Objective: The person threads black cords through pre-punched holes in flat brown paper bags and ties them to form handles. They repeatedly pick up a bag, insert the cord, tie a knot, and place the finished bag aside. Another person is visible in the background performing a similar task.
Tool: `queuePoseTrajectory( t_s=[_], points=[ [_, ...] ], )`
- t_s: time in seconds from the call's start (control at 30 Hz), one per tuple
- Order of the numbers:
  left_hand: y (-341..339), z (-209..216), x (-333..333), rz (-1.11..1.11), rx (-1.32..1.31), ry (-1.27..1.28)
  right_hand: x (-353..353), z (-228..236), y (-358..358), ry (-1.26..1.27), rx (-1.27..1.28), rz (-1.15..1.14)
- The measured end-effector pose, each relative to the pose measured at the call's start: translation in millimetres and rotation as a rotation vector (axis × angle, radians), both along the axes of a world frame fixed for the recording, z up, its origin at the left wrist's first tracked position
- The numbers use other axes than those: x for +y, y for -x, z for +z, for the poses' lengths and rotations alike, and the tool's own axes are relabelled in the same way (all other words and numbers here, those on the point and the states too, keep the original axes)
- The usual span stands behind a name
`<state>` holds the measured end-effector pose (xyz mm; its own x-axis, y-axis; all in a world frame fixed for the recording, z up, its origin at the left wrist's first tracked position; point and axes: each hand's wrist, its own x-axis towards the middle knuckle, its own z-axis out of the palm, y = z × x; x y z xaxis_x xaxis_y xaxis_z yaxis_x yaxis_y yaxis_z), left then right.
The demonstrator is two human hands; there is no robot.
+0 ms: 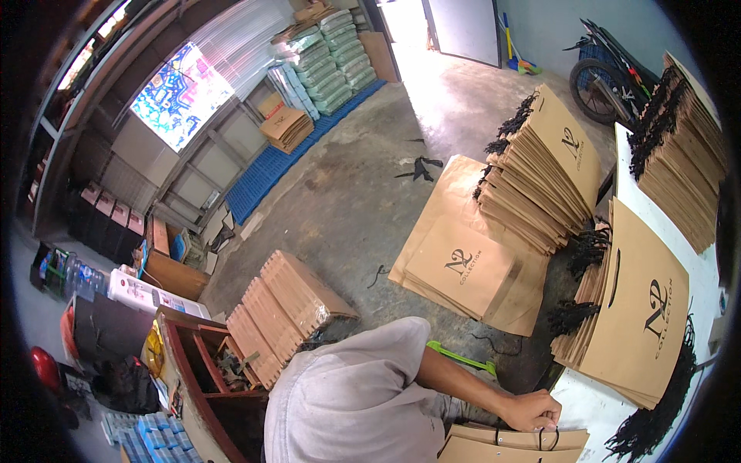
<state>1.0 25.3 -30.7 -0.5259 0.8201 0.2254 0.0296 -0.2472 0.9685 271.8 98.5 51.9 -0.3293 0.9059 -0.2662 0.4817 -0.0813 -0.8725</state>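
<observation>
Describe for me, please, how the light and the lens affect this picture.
In the head view, the open doorway is washed out, glaring onto the grey concrete floor; in the head view, the bright blue-and-white window is overexposed; in the head view, fisheye distortion bends edges toward a black rim, while the bare left hand looks fairly sharp.

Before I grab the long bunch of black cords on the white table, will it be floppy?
The bunch of black cords would probably flop, since it curves across the white table. It may feel light, as each strand looks thin. It could tangle, with its ends splaying apart.
</observation>
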Motion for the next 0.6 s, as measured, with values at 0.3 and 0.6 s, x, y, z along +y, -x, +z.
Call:
queuePoseTrajectory(
  t_s=[0.3,0.6],
  points=[
    [-2.2,3.0,0.0,0.04,-0.014,0.016,-12.1,18.1,-74.9,0.038,-0.176,0.177],
    [0.7,9.0,-14.8,0.093,0.032,0.132,-85.8,51.8,-65.4,0.369,-0.069,0.154]
  ],
)
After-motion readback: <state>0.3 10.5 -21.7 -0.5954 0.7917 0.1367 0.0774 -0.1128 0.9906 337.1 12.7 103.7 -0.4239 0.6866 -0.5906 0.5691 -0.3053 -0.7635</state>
